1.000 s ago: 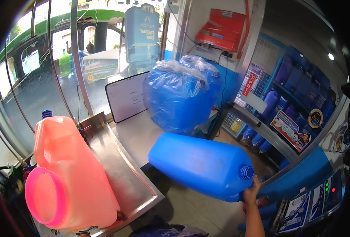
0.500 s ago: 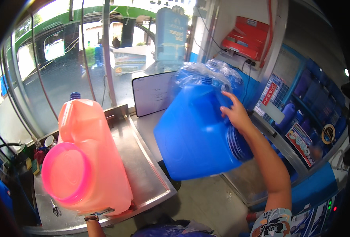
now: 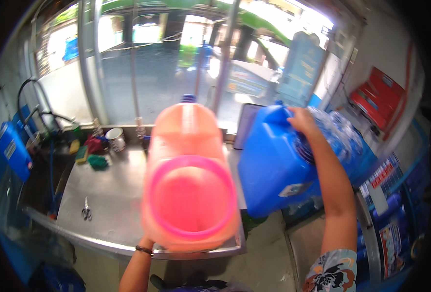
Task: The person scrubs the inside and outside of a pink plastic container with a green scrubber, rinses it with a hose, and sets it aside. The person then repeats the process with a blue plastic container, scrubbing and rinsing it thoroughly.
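Note:
A pink, translucent water jug [image 3: 157,214] with a wide pink round rim and a small dark blue cap stands at the middle, over the steel counter. My left hand [image 3: 147,240] is at its lower near corner; the jug hides the fingers. To the right is a blue water jug [image 3: 269,165], tilted, with a ridged round neck on its side. My right hand [image 3: 302,120] grips the blue jug at its handle near the top, fingers bent over it. Right behind that arm are clear plastic-wrapped blue containers [image 3: 342,134].
On the steel counter [image 3: 113,214] lie scissors [image 3: 86,210], a green scrubber [image 3: 97,162] and sponges [image 3: 81,155], with a white cup [image 3: 114,139] at the back. A sink [image 3: 35,190] is at left. A window runs behind; a red box [image 3: 378,100] hangs at right.
The view has swung left, so everything sits further right. My right hand, which had its fingers apart over the blue jug, now closes on its handle. The pink jug faces me more squarely.

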`<action>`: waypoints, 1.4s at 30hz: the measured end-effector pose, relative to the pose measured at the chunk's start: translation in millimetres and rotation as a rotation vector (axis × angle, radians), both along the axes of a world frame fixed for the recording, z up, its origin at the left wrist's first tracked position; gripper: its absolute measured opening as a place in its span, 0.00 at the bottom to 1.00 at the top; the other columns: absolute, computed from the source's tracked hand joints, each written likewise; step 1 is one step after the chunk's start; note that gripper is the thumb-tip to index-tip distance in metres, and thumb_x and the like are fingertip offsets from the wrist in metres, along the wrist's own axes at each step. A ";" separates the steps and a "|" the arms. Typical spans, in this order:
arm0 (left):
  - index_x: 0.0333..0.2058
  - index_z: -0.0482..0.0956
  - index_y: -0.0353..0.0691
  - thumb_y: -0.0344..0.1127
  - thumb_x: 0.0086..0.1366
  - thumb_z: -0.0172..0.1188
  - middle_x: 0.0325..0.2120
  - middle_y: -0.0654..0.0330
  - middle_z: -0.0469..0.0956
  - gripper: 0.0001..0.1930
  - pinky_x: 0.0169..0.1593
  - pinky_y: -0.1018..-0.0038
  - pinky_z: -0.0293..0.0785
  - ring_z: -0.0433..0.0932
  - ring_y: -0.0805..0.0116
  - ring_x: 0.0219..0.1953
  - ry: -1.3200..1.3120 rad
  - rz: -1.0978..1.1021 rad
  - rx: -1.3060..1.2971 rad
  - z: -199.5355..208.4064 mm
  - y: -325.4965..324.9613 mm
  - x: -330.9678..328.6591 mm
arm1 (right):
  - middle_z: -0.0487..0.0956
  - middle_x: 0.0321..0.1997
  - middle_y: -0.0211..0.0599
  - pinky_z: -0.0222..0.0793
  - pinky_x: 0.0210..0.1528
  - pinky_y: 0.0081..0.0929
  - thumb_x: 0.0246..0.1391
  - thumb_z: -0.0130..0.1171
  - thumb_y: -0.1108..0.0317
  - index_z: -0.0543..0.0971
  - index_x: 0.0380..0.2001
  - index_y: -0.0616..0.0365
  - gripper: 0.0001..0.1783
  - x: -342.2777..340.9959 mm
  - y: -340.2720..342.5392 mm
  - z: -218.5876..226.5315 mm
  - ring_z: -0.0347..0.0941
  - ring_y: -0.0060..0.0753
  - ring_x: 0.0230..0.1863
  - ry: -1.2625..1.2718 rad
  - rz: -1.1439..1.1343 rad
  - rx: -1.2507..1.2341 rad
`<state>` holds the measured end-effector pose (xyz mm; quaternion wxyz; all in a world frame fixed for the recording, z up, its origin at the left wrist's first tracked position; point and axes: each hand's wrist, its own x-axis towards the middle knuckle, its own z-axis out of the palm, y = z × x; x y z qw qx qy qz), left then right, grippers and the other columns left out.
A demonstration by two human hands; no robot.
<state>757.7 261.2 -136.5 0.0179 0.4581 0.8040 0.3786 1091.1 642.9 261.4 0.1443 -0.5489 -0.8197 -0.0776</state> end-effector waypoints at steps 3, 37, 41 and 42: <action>0.60 0.68 0.43 0.41 0.69 0.51 0.52 0.49 0.73 0.23 0.58 0.65 0.66 0.72 0.57 0.53 -0.058 -0.022 -0.007 -0.3 6.4 12.9 | 0.74 0.51 0.61 0.66 0.59 0.45 0.51 0.63 0.62 0.76 0.57 0.49 0.27 -12.3 -65.8 33.6 0.71 0.58 0.54 0.336 0.296 0.348; 0.56 0.74 0.40 0.41 0.69 0.55 0.48 0.54 0.79 0.20 0.56 0.72 0.71 0.77 0.66 0.51 -0.879 -0.152 -0.079 21.7 -522.6 -358.0 | 0.78 0.33 0.36 0.75 0.37 0.30 0.54 0.63 0.69 0.81 0.47 0.46 0.16 -654.8 -619.5 -252.1 0.78 0.35 0.32 0.032 1.493 -0.923; 0.57 0.73 0.39 0.37 0.70 0.55 0.49 0.57 0.77 0.19 0.56 0.74 0.69 0.74 0.71 0.52 -0.878 -0.065 -0.067 42.0 -559.5 -447.2 | 0.72 0.32 0.36 0.73 0.35 0.32 0.49 0.64 0.74 0.80 0.48 0.47 0.20 -783.4 -636.7 -197.7 0.74 0.34 0.30 0.129 1.557 -0.574; 0.57 0.73 0.39 0.36 0.69 0.55 0.48 0.57 0.78 0.19 0.56 0.75 0.70 0.74 0.72 0.52 -0.917 -0.003 -0.030 50.5 -570.4 -467.5 | 0.71 0.35 0.38 0.73 0.37 0.33 0.49 0.64 0.74 0.80 0.49 0.48 0.21 -815.1 -643.6 -178.3 0.74 0.37 0.32 0.180 1.581 -0.609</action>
